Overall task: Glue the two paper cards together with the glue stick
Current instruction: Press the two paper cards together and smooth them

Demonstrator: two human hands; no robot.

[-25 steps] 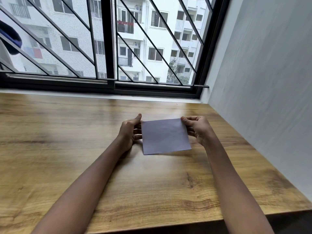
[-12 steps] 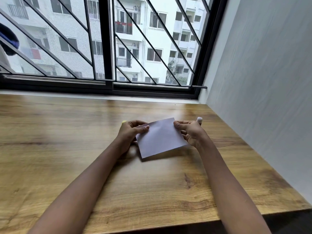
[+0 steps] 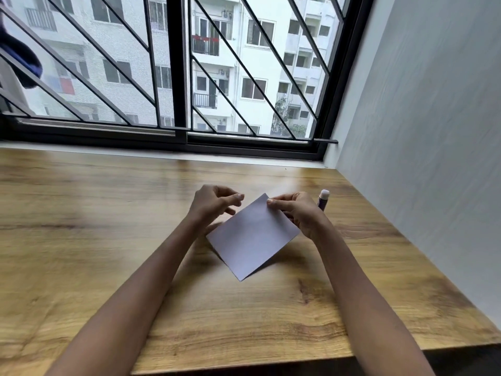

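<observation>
Paper card (image 3: 253, 237) now rotated, corner toward person; right hand (image 3: 294, 213) pinches far corner, left hand (image 3: 214, 203) released, fingers loosely curled.

The pale card (image 3: 253, 237), square-on and pinched at both upper corners a second ago, now sits turned like a diamond with one corner pointing down at the worktop (image 3: 108, 240). The left hand (image 3: 214, 203) has let go: its fingers hang curled just beside the card's upper left edge, leaving only the right hand (image 3: 294, 211) pinching the top corner. The glue stick (image 3: 324, 199), hidden a second ago, now shows upright just behind the right hand.
</observation>
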